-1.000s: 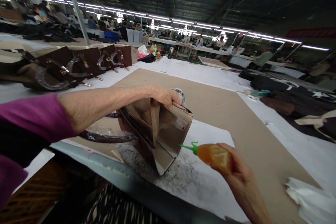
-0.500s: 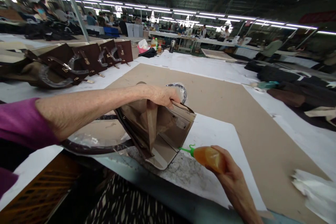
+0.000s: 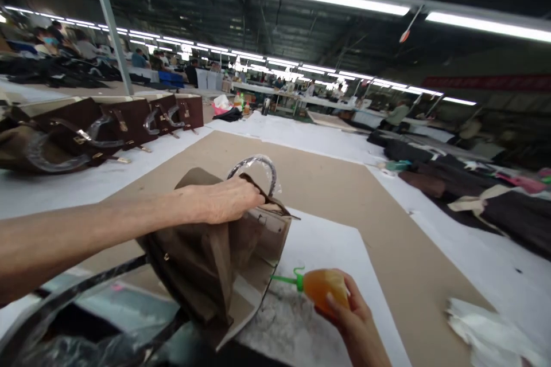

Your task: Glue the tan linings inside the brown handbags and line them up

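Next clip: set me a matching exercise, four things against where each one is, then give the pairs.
Things:
1 brown bag
2 orange bottle
3 row of dark bags
4 crumpled white paper

Places:
A far left of the table
B gripped in the right hand
C near right of the view
D held at its top edge by the left hand

Pairs: 1-D, 2-B, 3-A, 4-C

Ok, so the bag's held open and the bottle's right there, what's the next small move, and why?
Probably ease the green nozzle forward onto the pale inner edge of the bag. The left hand grips the bag's top rim, holding it open, and the right hand aims the orange bottle at that edge, its tip apparently just short.
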Tool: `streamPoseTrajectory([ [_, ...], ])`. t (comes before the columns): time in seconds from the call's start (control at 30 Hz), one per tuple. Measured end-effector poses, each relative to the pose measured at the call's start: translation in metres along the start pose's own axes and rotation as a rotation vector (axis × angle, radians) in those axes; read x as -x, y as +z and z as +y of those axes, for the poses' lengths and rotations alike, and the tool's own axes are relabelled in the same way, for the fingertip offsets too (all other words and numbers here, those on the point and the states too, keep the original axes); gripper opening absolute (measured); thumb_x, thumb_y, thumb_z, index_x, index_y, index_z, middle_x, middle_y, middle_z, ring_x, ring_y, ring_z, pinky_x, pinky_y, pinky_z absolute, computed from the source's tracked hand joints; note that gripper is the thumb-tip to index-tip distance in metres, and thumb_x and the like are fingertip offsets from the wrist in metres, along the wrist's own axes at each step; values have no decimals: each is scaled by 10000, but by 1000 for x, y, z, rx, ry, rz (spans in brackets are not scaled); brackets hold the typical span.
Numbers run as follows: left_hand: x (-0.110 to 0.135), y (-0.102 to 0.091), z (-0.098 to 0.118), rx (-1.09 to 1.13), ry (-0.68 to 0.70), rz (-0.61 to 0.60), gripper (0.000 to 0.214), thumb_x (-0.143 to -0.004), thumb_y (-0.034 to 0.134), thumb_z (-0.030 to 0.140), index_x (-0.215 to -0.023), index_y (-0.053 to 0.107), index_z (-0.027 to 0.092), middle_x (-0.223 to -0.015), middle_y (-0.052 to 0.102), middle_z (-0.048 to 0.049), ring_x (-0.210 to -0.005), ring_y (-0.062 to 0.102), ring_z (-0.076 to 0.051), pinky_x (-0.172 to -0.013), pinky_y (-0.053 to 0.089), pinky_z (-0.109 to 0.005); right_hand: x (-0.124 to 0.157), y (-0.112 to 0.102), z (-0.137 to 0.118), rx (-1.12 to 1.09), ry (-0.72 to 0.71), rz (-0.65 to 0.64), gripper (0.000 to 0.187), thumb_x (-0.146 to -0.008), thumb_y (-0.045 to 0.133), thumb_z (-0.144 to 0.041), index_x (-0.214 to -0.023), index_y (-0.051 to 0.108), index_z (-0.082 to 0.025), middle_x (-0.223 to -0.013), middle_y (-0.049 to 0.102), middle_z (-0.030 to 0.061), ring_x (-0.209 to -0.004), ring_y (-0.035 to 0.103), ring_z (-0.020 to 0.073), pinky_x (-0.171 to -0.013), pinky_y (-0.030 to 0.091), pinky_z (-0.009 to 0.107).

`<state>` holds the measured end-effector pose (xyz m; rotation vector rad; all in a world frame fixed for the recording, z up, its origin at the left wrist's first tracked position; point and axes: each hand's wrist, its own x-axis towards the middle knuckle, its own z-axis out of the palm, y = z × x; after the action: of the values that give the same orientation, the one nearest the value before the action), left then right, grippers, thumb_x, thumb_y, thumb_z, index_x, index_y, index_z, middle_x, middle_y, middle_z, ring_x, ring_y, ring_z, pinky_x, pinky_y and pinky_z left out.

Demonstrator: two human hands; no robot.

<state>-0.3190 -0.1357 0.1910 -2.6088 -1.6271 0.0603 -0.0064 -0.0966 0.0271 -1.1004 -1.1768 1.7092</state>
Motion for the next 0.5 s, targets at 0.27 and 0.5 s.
streamPoseTrajectory([
  [0.27, -3, -3, -21, -122, -84, 84, 262, -701, 485, -17, -865, 585, 160, -840, 657, -74, -823, 627, -230, -709, 465, -303, -20, 16, -11, -261, -16, 21, 547, -633, 802, -464, -1069, 576, -225, -1042, 675, 97, -911, 635, 287, -745, 509, 380],
  [0.5, -5, 32, -16, -67, -138, 39, 274, -726, 463, -8, -900, 601, 153, -891, 663, -87, -857, 630, -238, -729, 469, -313, -28, 19, -2, -264, -23, -16, 437, -688, 780, -427, -1030, 609, -215, -1063, 665, 82, -971, 604, 259, -810, 497, 395],
])
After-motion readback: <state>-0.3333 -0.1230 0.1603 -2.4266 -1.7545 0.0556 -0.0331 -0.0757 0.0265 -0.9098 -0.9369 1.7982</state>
